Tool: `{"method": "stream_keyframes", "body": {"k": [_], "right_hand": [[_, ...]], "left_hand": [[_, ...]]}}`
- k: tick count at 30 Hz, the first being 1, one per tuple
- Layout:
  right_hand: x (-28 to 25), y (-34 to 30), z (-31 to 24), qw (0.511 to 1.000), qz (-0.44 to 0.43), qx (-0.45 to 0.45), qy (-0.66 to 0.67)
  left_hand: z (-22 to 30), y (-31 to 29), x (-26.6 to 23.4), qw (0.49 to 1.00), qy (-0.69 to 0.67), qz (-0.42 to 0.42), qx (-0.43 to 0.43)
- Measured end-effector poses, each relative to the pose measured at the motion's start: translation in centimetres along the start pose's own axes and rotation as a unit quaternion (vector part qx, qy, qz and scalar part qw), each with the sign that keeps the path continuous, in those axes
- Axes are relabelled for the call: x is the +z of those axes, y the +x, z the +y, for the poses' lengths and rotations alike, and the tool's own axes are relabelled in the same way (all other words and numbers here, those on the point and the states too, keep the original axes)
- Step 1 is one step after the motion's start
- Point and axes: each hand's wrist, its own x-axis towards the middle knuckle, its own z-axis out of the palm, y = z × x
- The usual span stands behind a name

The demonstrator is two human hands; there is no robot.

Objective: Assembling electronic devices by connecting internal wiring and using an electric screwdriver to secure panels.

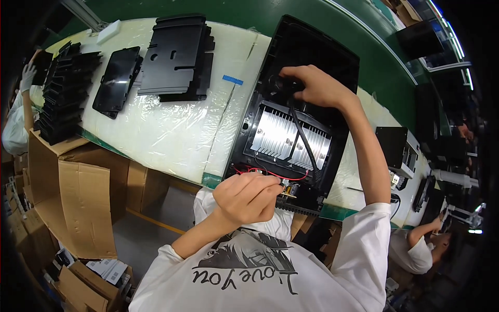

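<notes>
A black rectangular housing (pixel 332 57) lies open on the white padded bench, with a silver finned heat sink (pixel 275 136) in its middle. My right hand (pixel 318 86) reaches over the far part of the housing and grips the end of a black cable (pixel 304 143) that runs across the heat sink. My left hand (pixel 248 196) is at the near edge, fingers pinched on a small connector (pixel 286 186) where thin red wires (pixel 260 171) end. What lies under either palm is hidden.
The white foam sheet (pixel 171 130) covers a green bench. On it lie a black flat panel (pixel 179 57), a glossy black panel (pixel 117 80) and a stack of black parts (pixel 65 93). Cardboard boxes (pixel 78 192) stand at the lower left. Other people work at the far left (pixel 21 104) and lower right (pixel 431 239).
</notes>
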Motion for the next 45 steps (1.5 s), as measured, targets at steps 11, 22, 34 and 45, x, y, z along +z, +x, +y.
{"method": "stream_keyframes", "body": {"k": [11, 22, 34, 45], "right_hand": [[-8.0, -12.7, -11.1, 0.924, 0.329, -0.095, -0.17], [0.9, -28.3, -10.0, 0.728, 0.594, 0.34, -0.022], [6.3, -26.5, -10.9, 0.867, 0.375, 0.312, 0.103], [7.4, -24.4, -5.2, 0.739, 0.084, 0.265, 0.613]], "left_hand": [[-0.8, 1.4, 0.3, 0.999, -0.025, -0.027, -0.019], [4.4, 4.8, 3.3, 0.927, -0.169, -0.329, -0.068], [3.0, 5.4, 2.8, 0.898, -0.131, -0.42, 0.022], [2.5, 5.1, 3.0, 0.871, -0.148, -0.466, 0.042]]}}
